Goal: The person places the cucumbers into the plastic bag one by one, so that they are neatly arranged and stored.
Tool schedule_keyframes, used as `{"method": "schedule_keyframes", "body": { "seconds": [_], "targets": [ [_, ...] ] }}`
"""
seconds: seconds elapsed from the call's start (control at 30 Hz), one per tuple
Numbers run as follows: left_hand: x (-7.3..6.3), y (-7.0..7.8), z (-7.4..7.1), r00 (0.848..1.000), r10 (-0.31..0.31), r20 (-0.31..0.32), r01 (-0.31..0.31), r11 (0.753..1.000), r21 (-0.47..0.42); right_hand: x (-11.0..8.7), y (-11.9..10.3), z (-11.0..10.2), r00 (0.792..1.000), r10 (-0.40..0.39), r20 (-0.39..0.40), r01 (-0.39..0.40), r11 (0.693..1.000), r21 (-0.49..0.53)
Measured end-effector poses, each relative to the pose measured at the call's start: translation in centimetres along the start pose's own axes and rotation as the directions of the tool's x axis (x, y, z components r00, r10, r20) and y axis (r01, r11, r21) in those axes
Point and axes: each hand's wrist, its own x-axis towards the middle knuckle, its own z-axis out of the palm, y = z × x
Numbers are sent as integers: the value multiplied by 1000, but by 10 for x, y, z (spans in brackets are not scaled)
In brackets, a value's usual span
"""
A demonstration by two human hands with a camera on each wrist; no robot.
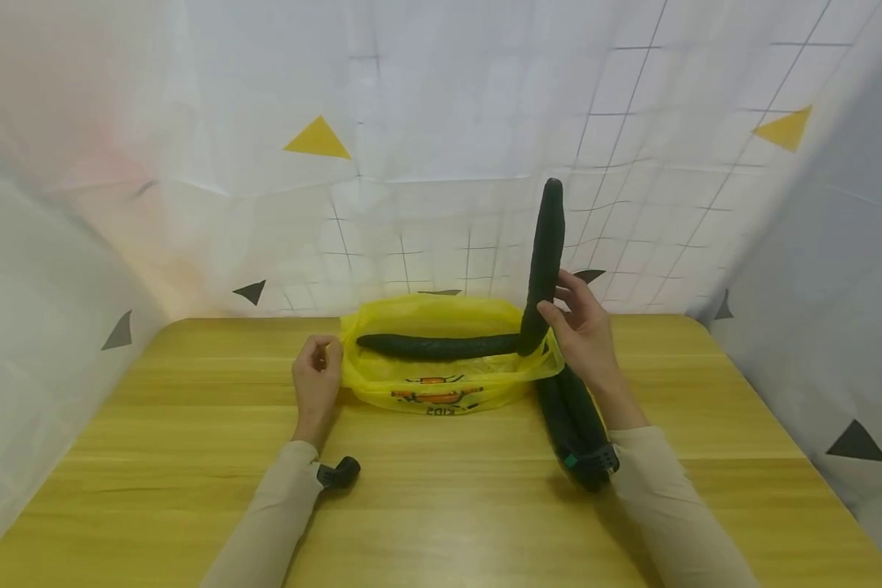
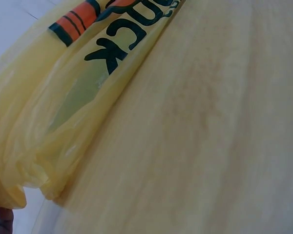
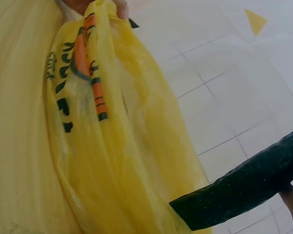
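A yellow plastic bag [image 1: 382,390] with printed orange figures lies on the table with its mouth spread. Inside it one dark green cucumber [image 1: 434,347] lies lengthwise. My left hand [image 1: 318,371] pinches the bag's left edge; in the left wrist view only a bit of a finger [image 2: 4,222] shows beside the crumpled plastic. My right hand [image 1: 584,331] grips a second cucumber [image 1: 547,237] between thumb and fingers, nearly upright. Its lower end reaches into the right side of the bag's mouth. In the right wrist view that cucumber [image 3: 244,183] slants across the bag [image 3: 136,161].
More cucumbers [image 1: 569,416] lie side by side on the table under my right wrist, partly hidden by it. The wooden table [image 1: 441,506] ends at a white wall sheet [image 1: 448,98] with grid lines and triangles. Similar sheets hang at both sides.
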Motion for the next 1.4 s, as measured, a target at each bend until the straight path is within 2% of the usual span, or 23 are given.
{"method": "schedule_keyframes", "body": {
  "seconds": [0.1,0.4,0.8,1.07,1.4],
  "targets": [
    [0,0,-1,1000,7,6,-7,1000,-6,-1,-5,5,999,-24,21,24,1000,-3],
    [-1,0,-1,1000,-4,1,4,1000,-6,-7,-3,12,995,-20,101,24,999,-40],
    [-2,0,0,1000,-4,3,4,1000,7,-10,0,14,990,-47,133,52,998,-38],
    [-2,-1,-2,1000,18,-8,-18,1000,3,-10,-3,18,987,-15,158,33,993,-111],
    [-2,0,-2,1000,0,-2,0,1000,1,-14,-6,22,977,68,204,-29,981,-191]
  ]
}}
